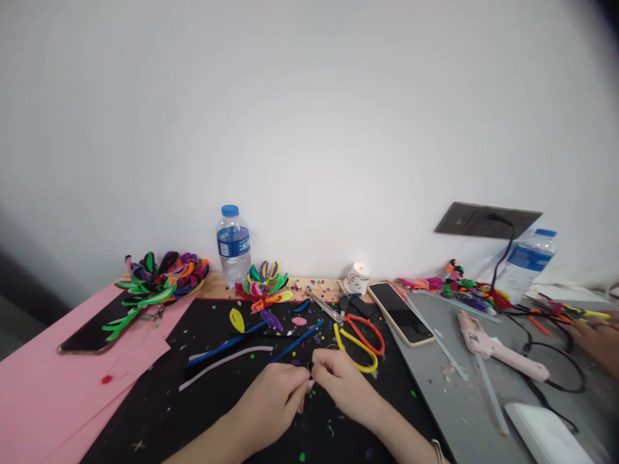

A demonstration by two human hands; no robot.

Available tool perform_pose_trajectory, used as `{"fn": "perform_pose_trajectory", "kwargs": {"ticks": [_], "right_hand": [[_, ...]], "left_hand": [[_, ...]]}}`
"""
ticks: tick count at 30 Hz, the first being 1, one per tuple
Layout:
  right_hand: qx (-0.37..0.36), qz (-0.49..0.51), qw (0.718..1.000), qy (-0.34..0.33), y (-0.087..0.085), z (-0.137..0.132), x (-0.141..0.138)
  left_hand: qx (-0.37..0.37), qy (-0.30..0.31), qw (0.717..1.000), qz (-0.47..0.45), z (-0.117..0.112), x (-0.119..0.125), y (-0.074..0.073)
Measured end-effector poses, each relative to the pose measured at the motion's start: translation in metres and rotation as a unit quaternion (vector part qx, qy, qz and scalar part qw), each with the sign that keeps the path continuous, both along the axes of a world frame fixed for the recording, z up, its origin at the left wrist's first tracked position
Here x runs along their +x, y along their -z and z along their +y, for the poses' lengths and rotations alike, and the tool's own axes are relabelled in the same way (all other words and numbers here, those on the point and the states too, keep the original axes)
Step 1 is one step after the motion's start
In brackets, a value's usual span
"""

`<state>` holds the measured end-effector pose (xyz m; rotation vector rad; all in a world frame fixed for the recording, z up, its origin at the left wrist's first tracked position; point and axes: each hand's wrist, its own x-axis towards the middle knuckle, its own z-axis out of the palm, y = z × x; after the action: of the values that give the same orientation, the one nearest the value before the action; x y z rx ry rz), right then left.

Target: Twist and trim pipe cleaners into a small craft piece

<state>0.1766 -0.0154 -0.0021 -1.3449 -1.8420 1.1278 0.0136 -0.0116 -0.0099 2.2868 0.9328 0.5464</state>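
Note:
Over the black mat [159,412], my left hand [271,399] and my right hand [345,386] meet fingertip to fingertip. Both are closed in a pinch on a small pale strip [310,385], mostly hidden by the fingers; it looks like a piece of pipe cleaner. Just beyond them lie scissors [360,335] with one red and one yellow handle, blades apart. To the left are blue pipe cleaners [227,345] and a pale pink pipe cleaner [225,366]. Looped petal shapes in yellow [236,320], purple [271,320] and pink [299,321] rest behind.
Along the wall stand a water bottle [234,248], a colourful pipe-cleaner flower [264,287] and a paper cup [356,278]. A phone [401,312] and pink glue gun [498,348] lie right, near cables. Another person's hand [597,338] is at far right. Pink paper [39,380] covers the left.

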Motion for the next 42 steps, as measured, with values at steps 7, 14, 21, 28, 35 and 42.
{"fn": "perform_pose_trajectory", "kwargs": {"ticks": [7, 14, 21, 28, 35, 42], "right_hand": [[-0.007, 0.04, 0.999, -0.001, -0.004, -0.002, 0.0], [-0.031, 0.092, 0.995, 0.007, -0.002, 0.0, 0.001], [0.022, 0.136, 0.99, 0.006, -0.001, -0.004, 0.001], [-0.014, 0.226, 0.974, -0.023, 0.0, -0.004, -0.001], [-0.116, 0.246, 0.962, 0.026, 0.009, 0.003, 0.0], [-0.2, 0.198, 0.957, 0.063, 0.008, 0.002, -0.003]], "left_hand": [[-0.058, 0.004, 0.997, -0.055, 0.003, 0.0, -0.003], [-0.267, -0.002, 0.948, -0.173, 0.007, 0.003, -0.006], [-0.437, 0.026, 0.846, -0.306, 0.007, 0.006, -0.004], [-0.563, 0.033, 0.751, -0.344, 0.004, 0.004, -0.002], [-0.291, 0.017, 0.933, -0.21, 0.009, 0.003, -0.01], [0.029, 0.034, 0.999, -0.015, 0.005, -0.005, -0.005]]}}
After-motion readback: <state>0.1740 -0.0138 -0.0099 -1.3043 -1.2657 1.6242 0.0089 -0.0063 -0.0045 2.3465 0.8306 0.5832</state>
